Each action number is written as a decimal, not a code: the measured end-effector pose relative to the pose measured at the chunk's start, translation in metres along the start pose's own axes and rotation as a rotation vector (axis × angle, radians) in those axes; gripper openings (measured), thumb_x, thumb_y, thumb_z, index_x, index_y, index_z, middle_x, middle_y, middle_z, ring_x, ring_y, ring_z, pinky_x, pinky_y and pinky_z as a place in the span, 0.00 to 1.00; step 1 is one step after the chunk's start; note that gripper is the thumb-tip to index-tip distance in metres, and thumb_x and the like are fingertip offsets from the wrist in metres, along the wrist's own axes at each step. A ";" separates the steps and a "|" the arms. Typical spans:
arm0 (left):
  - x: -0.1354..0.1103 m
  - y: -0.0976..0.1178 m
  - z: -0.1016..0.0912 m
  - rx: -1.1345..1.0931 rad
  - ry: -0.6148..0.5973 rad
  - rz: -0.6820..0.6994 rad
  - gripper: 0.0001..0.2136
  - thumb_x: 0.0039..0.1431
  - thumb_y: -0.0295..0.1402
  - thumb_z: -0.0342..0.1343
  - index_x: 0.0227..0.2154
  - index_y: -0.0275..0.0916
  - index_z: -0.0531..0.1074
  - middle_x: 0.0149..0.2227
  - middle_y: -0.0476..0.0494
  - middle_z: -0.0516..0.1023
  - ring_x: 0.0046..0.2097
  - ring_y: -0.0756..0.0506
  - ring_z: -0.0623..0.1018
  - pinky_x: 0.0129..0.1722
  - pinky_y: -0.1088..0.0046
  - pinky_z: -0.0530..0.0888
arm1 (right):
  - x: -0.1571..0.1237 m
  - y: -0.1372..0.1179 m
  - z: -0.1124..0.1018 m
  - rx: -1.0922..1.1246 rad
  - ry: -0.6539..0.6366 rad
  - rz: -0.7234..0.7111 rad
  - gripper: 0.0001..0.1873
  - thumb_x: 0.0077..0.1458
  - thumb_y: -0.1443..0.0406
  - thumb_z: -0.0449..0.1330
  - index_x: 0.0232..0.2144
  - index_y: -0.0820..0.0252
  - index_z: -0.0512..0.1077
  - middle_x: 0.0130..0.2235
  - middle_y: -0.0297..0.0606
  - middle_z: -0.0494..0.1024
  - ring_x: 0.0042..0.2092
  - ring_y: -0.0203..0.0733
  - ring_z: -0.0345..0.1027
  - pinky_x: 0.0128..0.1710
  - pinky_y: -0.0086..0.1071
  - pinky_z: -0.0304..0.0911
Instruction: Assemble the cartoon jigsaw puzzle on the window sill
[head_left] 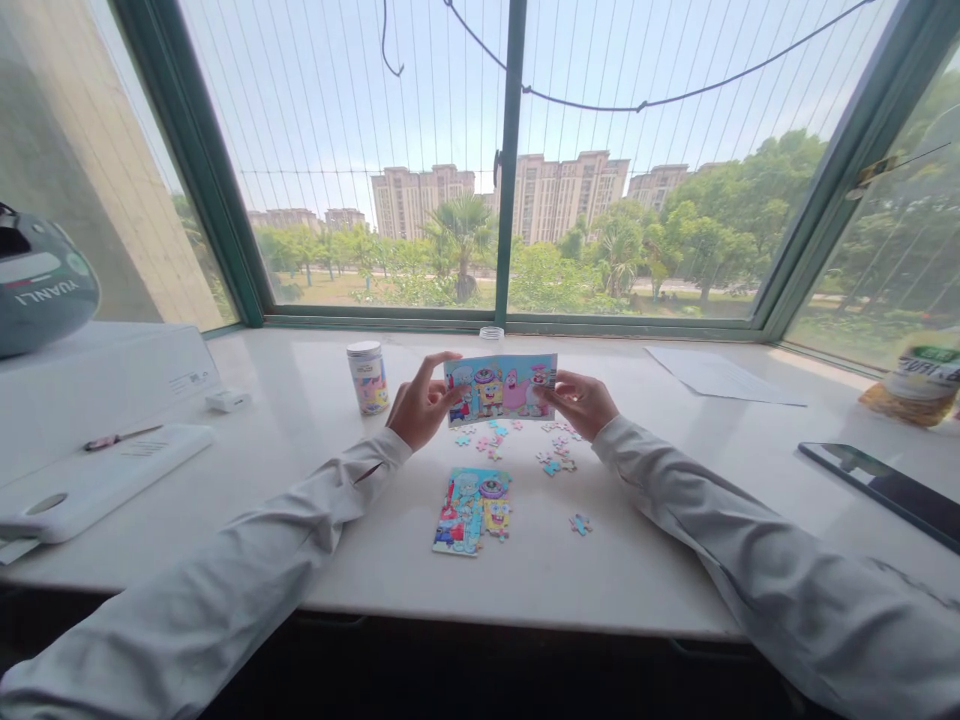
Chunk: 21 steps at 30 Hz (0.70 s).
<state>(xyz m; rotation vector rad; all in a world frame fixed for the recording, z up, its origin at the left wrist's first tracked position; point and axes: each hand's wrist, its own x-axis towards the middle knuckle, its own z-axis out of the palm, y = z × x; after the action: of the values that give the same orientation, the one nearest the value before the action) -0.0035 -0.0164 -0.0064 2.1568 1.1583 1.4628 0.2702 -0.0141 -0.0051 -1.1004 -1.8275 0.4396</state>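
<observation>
A rectangular, colourful cartoon-printed card is pinched at its left end by the left hand and at its right by the right hand, above the glossy white tabletop. Nearer the front edge, a partly assembled blue cartoon jigsaw is laid flat, with loose pastel pieces scattered nearby.

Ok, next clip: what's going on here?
A person sits or stands at a white counter by a window, holding up a cartoon picture card by its sides, left hand at one end and right hand at the other. Nearer the person lies a partly joined puzzle with similar characters, its right edge ragged. Loose pieces are scattered just below the card, and a single piece lies apart, right of the joined section.
</observation>
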 end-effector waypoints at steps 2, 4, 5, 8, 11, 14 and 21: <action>0.000 -0.002 0.000 0.002 0.001 -0.010 0.23 0.56 0.44 0.58 0.53 0.44 0.63 0.28 0.51 0.80 0.24 0.50 0.76 0.23 0.78 0.69 | -0.002 0.000 0.003 0.005 0.006 0.016 0.21 0.50 0.48 0.61 0.39 0.57 0.76 0.28 0.35 0.80 0.31 0.42 0.73 0.30 0.30 0.62; 0.001 -0.005 0.001 -0.017 -0.007 -0.022 0.23 0.55 0.44 0.59 0.52 0.44 0.63 0.27 0.52 0.79 0.24 0.49 0.77 0.23 0.78 0.70 | -0.003 0.001 0.005 0.008 0.009 0.013 0.21 0.51 0.48 0.61 0.39 0.57 0.76 0.27 0.34 0.80 0.30 0.41 0.72 0.30 0.30 0.62; 0.001 -0.006 0.001 -0.038 -0.012 -0.032 0.23 0.55 0.43 0.59 0.52 0.44 0.63 0.26 0.52 0.79 0.25 0.49 0.77 0.23 0.77 0.70 | -0.003 0.002 0.006 0.014 0.007 0.007 0.21 0.52 0.48 0.61 0.39 0.57 0.76 0.27 0.34 0.79 0.30 0.41 0.72 0.30 0.30 0.62; 0.004 -0.011 0.002 -0.145 -0.007 -0.079 0.27 0.54 0.44 0.60 0.55 0.44 0.60 0.27 0.52 0.79 0.26 0.48 0.78 0.26 0.76 0.73 | -0.002 0.006 0.007 0.066 -0.001 -0.001 0.22 0.51 0.48 0.61 0.41 0.57 0.75 0.27 0.34 0.79 0.31 0.41 0.71 0.31 0.31 0.62; 0.006 -0.014 0.004 -0.223 -0.014 -0.122 0.32 0.55 0.45 0.59 0.60 0.42 0.56 0.25 0.52 0.78 0.26 0.48 0.78 0.27 0.75 0.73 | -0.001 0.008 0.005 0.126 0.025 0.014 0.25 0.49 0.46 0.62 0.41 0.57 0.75 0.27 0.35 0.78 0.30 0.42 0.71 0.31 0.32 0.63; 0.005 -0.014 0.005 -0.181 -0.131 -0.129 0.24 0.56 0.47 0.57 0.51 0.36 0.69 0.25 0.47 0.79 0.27 0.47 0.78 0.27 0.74 0.71 | 0.000 0.008 0.004 0.169 0.074 0.026 0.27 0.47 0.45 0.63 0.41 0.57 0.74 0.27 0.35 0.78 0.30 0.43 0.71 0.32 0.34 0.65; 0.003 -0.011 0.007 -0.124 -0.124 -0.097 0.20 0.60 0.49 0.52 0.39 0.36 0.78 0.27 0.44 0.81 0.30 0.44 0.80 0.30 0.72 0.71 | 0.001 0.012 0.006 0.126 0.127 0.024 0.28 0.47 0.43 0.62 0.42 0.55 0.74 0.27 0.35 0.79 0.28 0.41 0.71 0.31 0.33 0.66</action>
<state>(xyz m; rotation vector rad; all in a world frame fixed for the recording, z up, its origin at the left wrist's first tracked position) -0.0021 -0.0054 -0.0141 2.0462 1.0834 1.3049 0.2710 -0.0061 -0.0153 -1.0411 -1.6547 0.4823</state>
